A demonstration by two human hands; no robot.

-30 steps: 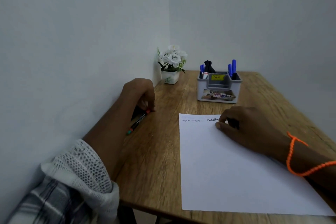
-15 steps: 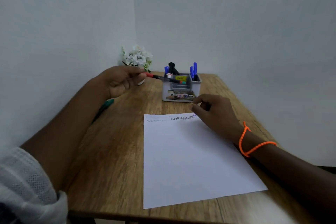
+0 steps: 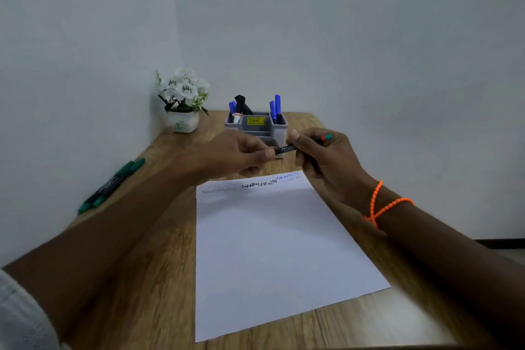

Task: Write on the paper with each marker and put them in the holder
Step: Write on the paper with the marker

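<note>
A black marker with a red and teal end is held level above the far edge of the white paper. My right hand grips its barrel. My left hand pinches its other end. The paper carries grey, black and blue squiggles along its top edge. Behind my hands stands the grey holder with several blue and black markers upright in it. Two green markers lie by the table's left edge.
A small white pot of white flowers stands in the back left corner of the wooden table. Walls close in on the left and behind. An orange beaded cord circles my right wrist.
My left hand brought the red-ended marker from in front of the holder over to the middle. My right hand rose off the paper and took hold of it. The view shifted slightly.
</note>
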